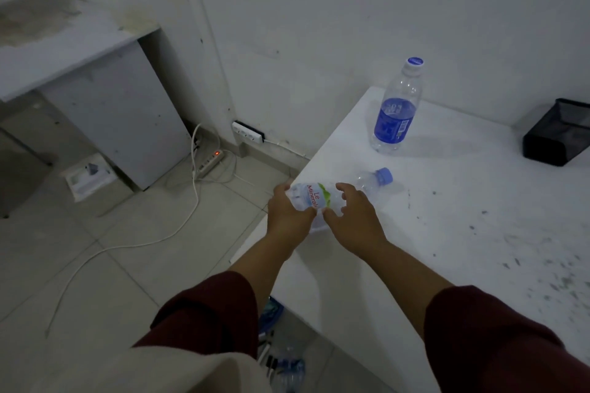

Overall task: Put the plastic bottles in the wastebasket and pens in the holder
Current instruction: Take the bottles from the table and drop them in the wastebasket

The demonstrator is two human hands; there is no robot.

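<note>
Upright bottle (397,105) and mesh holder (557,134) block the far table (463,233); nearer surface seems open.

left hand (289,214) grips bottle (311,198) | right hand (354,215) half-open, maybe touching it

On table (463,217), upright bottle (396,105) behind lying bottle (319,198).

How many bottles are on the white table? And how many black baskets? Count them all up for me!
Bottles: 2, the standing bottle and the lying bottle that the left hand holds.
Black mesh holder: 1.
Total on the table: 3.
</note>
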